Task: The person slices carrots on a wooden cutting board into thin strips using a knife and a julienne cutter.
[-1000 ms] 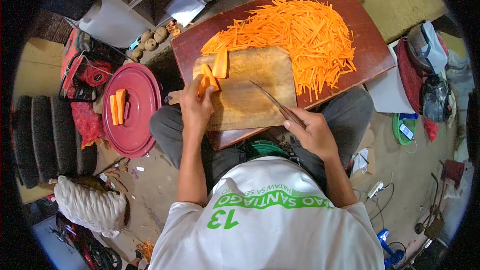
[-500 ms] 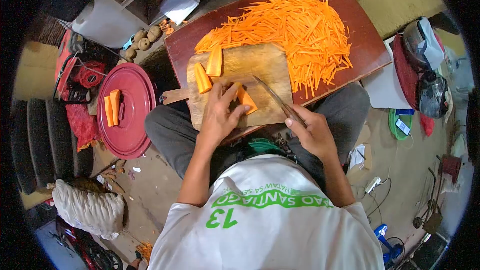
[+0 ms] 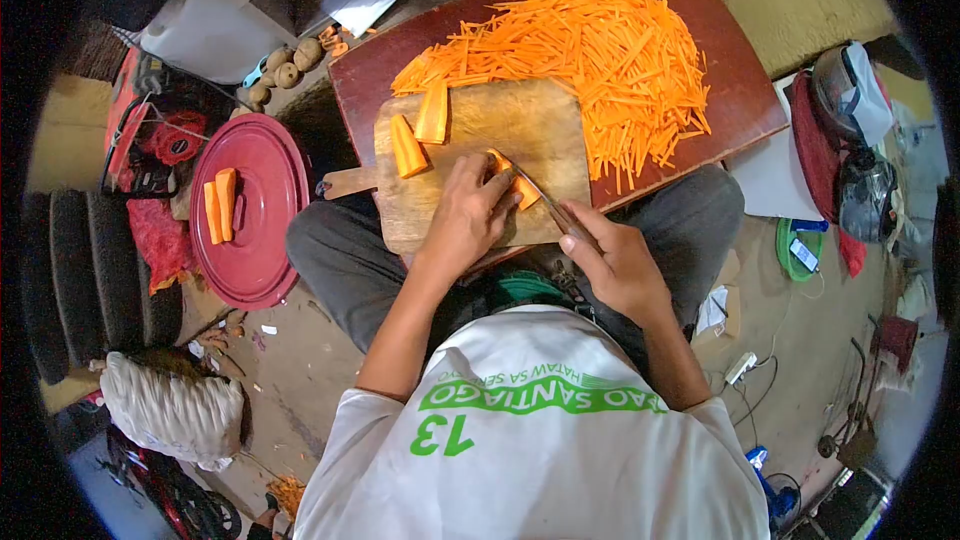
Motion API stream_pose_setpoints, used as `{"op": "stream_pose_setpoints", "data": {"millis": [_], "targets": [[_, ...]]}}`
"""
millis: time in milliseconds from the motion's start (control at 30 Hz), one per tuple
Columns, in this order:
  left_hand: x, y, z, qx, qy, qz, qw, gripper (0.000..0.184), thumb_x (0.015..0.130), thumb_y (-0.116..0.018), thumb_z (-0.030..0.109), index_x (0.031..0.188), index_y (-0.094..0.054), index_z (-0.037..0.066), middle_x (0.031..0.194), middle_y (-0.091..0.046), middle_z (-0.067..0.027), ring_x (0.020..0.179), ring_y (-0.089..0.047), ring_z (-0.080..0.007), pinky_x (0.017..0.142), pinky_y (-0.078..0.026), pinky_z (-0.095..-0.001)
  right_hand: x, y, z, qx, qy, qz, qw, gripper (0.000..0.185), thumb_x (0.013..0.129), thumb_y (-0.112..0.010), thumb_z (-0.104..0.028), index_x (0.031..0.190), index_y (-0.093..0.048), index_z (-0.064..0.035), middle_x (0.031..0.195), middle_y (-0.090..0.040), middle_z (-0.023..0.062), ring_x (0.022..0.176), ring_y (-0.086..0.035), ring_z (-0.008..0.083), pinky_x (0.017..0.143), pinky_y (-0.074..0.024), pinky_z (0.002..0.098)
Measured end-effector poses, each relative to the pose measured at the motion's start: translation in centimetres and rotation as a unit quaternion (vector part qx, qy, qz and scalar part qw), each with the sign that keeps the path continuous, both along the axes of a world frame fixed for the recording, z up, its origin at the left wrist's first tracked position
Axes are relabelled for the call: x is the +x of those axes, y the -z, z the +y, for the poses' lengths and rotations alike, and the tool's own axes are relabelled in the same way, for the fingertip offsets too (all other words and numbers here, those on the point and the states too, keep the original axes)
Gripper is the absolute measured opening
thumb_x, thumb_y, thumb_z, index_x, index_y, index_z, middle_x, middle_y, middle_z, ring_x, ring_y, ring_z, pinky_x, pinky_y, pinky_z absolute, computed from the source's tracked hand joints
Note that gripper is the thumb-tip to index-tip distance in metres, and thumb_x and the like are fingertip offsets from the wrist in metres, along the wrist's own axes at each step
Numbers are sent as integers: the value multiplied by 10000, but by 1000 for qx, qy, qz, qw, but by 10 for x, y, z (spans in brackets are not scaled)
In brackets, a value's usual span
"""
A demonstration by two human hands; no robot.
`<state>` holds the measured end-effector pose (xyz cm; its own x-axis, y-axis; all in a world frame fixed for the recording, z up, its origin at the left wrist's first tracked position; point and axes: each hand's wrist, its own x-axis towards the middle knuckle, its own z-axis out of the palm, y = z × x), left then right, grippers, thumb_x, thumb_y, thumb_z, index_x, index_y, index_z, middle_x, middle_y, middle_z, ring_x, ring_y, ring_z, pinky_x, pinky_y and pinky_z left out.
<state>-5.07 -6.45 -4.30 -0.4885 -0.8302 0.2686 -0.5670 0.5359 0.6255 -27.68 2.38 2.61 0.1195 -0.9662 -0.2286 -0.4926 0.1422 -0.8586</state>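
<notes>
My left hand [image 3: 465, 215] presses a carrot piece [image 3: 524, 196] against the wooden cutting board [image 3: 530, 120], fingers closed over it. The handle of a knife [image 3: 537, 192] is in my right hand [image 3: 622, 268]. Its blade lies along the carrot piece, close to my left fingertips; whether it has entered the carrot I cannot tell. Two more carrot pieces, one flat-cut [image 3: 433, 112] and one thicker [image 3: 407, 148], rest at the board's left side. Beyond the board a large heap of carrot sticks [image 3: 630, 60] covers much of the reddish-brown table [image 3: 735, 90].
On the left, a red round lid [image 3: 270, 260] bears two carrot pieces [image 3: 221, 205]. Potato-like brown roots [image 3: 287, 74] lie near the table's far left corner. A white sack [image 3: 175, 410] and a green basket [image 3: 800, 250] stand on the floor.
The knife has come down and left onto the carrot piece, from beside it. My left hand has shifted slightly right, with the carrot piece turned under its fingers.
</notes>
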Motion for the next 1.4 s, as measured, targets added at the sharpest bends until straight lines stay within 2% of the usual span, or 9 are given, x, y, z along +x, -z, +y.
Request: {"op": "stream_pose_setpoints", "data": {"millis": [300,467,567,667,867,1067,1133,1200,1400], "targets": [[-1,8,2,-49,24,-25,998,479,690,-767,-25,1167,-736,-9,1215,-637,-183,1097,-570,-424,966,-520,-500,-6,6,19,-109,-88,121,983,454,1063,-635,-209,1459,-523,-17,1084,-743,269,993,-739,453,798,-602,528],[1,19,-1,-52,36,-5,998,467,695,-764,-17,1161,-731,3,1197,-642,-170,1065,-574,-412,953,-514,-512,-6,-6,5,-39,-115,140,983,431,1062,-637,-204,1415,-541,24,1075,-743,270,985,-737,459,792,-601,529],[1,23,-1,-59,33,4,998,451,711,-758,-15,1160,-727,5,1173,-644,-162,1040,-577,-404,932,-509,-511,0,18,-20,-142,-95,74,983,391,1072,-619,-198,1396,-552,11,1082,-733,296,1002,-725,476,810,-593,532],[0,22,-1,-60,27,5,998,450,715,-758,-7,1164,-724,8,1158,-647,-155,1026,-581,-397,915,-504,-506,9,17,-47,-61,-103,40,992,371,1077,-598,-178,1389,-548,16,1091,-723,312,1019,-713,492,831,-582,542],[3,22,-1,-64,30,3,997,463,710,-766,2,1171,-720,4,1131,-646,-152,1029,-583,-387,911,-497,-504,5,8,-26,-85,-106,76,988,381,1090,-573,-161,1429,-527,6,1091,-712,296,997,-704,501,822,-574,518],[4,26,-2,-85,32,10,996,426,719,-778,10,1141,-726,-10,1136,-654,-148,1030,-587,-378,908,-504,-498,3,-5,-17,77,-115,155,978,390,1078,-579,-161,1433,-521,-8,1116,-712,279,937,-709,500,794,-569,550],[3,27,-1,-91,32,16,995,403,729,-782,13,1128,-729,-13,1127,-659,-146,1026,-591,-371,902,-509,-493,13,16,-28,-95,-128,140,977,388,1079,-573,-162,1437,-521,-22,1093,-709,287,912,-699,509,783,-559,562],[1,26,-3,-107,27,33,993,378,742,-785,13,1115,-731,-16,1111,-662,-144,1020,-595,-365,895,-513,-489,17,23,-38,-141,-128,119,974,388,1080,-569,-164,1441,-520,-32,1070,-706,294,898,-689,518,779,-550,575],[2,24,0,-108,17,33,993,351,757,-779,8,1104,-731,-18,1081,-663,-146,1014,-597,-366,889,-517,-489,13,2,-29,-46,-112,110,986,385,1087,-565,-180,1441,-526,-35,1042,-707,301,948,-688,519,807,-549,568]]}}
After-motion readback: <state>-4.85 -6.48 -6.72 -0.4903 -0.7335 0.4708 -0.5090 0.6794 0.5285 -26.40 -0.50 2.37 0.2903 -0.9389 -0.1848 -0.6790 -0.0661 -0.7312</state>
